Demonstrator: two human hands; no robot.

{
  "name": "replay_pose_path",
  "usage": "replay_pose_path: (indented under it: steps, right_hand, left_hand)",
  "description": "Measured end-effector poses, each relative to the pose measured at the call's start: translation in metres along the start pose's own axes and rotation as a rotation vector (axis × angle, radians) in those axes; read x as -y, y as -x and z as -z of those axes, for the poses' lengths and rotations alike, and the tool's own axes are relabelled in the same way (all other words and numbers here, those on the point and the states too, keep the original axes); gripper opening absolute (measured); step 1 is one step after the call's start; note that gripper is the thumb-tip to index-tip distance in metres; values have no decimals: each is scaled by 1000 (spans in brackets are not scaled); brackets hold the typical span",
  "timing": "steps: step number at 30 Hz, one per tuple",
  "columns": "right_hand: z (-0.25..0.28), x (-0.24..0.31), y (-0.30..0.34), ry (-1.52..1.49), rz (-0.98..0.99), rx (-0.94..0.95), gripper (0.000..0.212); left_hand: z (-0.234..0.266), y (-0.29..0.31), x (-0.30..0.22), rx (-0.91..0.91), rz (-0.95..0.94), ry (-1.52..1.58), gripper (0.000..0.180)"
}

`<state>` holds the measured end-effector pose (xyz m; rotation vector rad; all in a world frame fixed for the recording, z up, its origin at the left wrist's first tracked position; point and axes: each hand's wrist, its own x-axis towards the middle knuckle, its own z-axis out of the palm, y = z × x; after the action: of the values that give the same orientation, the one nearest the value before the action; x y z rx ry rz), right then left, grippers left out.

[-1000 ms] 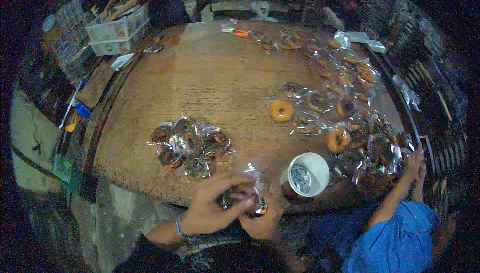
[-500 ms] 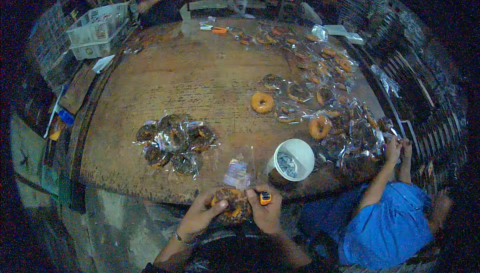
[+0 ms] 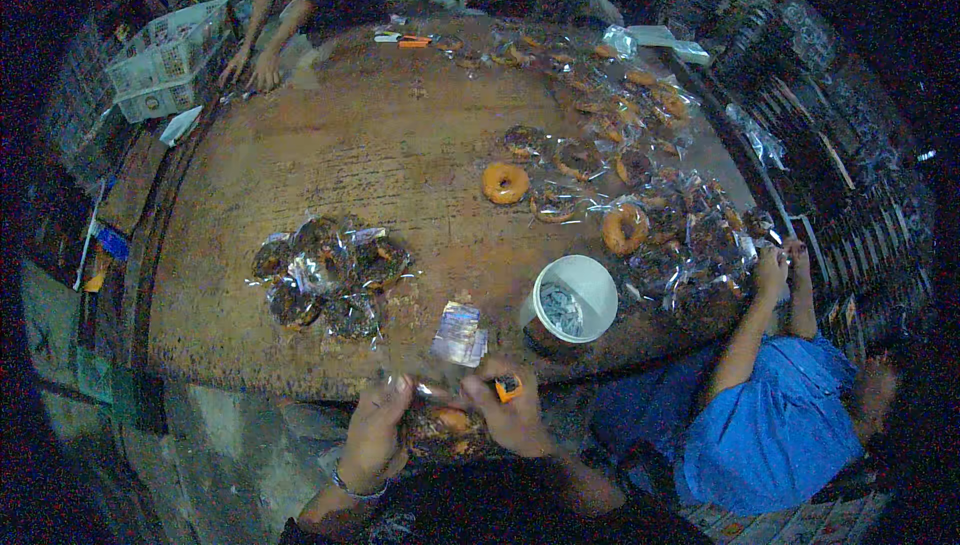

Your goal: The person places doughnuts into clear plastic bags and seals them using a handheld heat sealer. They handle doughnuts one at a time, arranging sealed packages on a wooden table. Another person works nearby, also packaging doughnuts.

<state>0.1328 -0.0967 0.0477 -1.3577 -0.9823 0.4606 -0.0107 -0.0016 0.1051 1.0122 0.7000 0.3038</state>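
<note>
Left hand (image 3: pixel 372 427), fingers curled onto the left edge of a dark glazed doughnut in a clear plastic wrapper (image 3: pixel 440 427); pinch closed on the wrapper. A second back both hands worked higher, over the near edge of the round wooden table (image 3: pixel 350 145); now they sit lower, off the edge, close to the body. The doughnut shows more plainly between them than it did then, so the bag looks to be nearly around it, judged by its place only.

Up and left of the grip: a heap of wrapped dark doughnuts (image 3: pixel 325 273) on the table, same spot as before.

Just above the grip: a small stack of clear empty bags (image 3: pixel 460 333).

Right hand (image 3: pixel 512 415), fingers closed on the right edge of the wrapper, with a small orange object (image 3: pixel 508 387) tucked at the fingertips; what it is I cannot tell.

Up and right of the grip: a white round plastic tub (image 3: pixel 572 295) with small packets inside.

Farther right: a person in a blue shirt (image 3: pixel 775 430), arms reaching into a spread of loose and wrapped ring doughnuts (image 3: pixel 625 228).
</note>
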Motion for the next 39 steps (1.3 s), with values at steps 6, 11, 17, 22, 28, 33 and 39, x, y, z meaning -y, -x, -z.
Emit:
replay_pose_path:
  steps: [6, 11, 17, 22, 28, 33, 39]
  right_hand:
    - [2, 28, 0, 258, 510, 140, 22]
    - [16, 36, 3, 57, 157, 195, 13]
    - [5, 28, 4, -62, 43, 114, 11]
    - [13, 45, -3, 254, 20, 132, 12]
    - [12, 43, 1, 233, -180, -14, 15]
    - [-4, 35, 0, 119, -217, -163, 12]
    - [2, 40, -9, 323, 47, 24, 22]
  left_hand:
    - [1, -1, 6, 122, -373, -33, 43]
    - [4, 1, 12, 57, -547, -673, 27]
    - [12, -13, 24, 218, -222, -275, 21]
    - [16, -23, 19, 170, -249, -349, 34]
    - [6, -17, 14, -80, -390, -611, 28]
    - [-1, -21, 26, -114, -331, -467, 25]
    - [7, -25, 24, -61, -618, -609, 24]
